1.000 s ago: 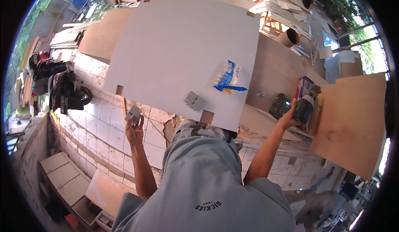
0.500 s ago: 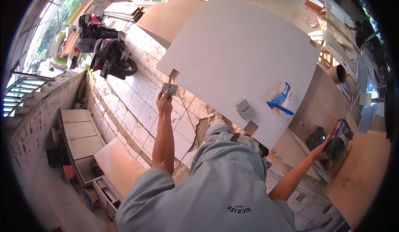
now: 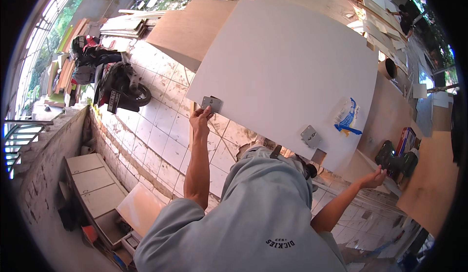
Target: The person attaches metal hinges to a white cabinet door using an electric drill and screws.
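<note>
My left hand (image 3: 200, 120) pinches a grey metal plate (image 3: 212, 104) with holes, holding it at the near-left edge of a large white panel (image 3: 282, 62). The plate mostly covers a notch there. A second grey metal plate (image 3: 311, 137) lies on the panel beside its near-right notch (image 3: 319, 156). My right hand (image 3: 373, 178) is off the panel's right side, fingers curled together; whatever they hold is too small to make out. Just beyond it lies a dark cordless drill (image 3: 396, 161), apart from the fingers, next to a red and blue box (image 3: 405, 141).
A clear plastic bag with blue print (image 3: 347, 118) lies on the panel's right part. Brown boards (image 3: 429, 174) stand at the right. A motorcycle (image 3: 119, 84) is parked on the tiles at the left, above a low wall and a pale cabinet (image 3: 95, 174). Another person (image 3: 404, 20) is far right.
My left hand has brought the metal plate over the notch at the panel's edge. My right hand has come away from the drill, toward me. The whole view has shifted slightly.
</note>
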The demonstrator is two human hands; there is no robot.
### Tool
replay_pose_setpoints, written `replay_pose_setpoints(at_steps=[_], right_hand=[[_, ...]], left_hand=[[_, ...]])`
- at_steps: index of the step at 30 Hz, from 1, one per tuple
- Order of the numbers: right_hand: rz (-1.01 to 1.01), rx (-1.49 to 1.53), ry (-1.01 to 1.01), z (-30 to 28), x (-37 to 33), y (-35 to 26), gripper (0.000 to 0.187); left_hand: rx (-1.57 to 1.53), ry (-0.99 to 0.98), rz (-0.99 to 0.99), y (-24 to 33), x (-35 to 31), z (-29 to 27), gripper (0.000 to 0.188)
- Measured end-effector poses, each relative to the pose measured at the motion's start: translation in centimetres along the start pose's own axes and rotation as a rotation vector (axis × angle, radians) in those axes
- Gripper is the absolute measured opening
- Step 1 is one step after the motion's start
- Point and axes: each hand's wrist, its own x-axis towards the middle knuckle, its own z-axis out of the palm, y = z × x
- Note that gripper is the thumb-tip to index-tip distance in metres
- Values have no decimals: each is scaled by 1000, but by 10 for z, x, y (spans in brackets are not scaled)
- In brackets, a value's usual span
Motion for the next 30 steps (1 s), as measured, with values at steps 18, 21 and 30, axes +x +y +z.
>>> replay_pose_setpoints(at_steps=[18,21,30], right_hand=[[260,190,-134,-39,-135,-57,35],[237,260,-112,-46,-143,-60,31],[205,359,-245,-41,-188,-78,25]], left_hand=[[191,-37,-50,21,-1,10,43],[168,28,-132,26,-1,15,42],[-130,-260,-282,4,20,7,46]])
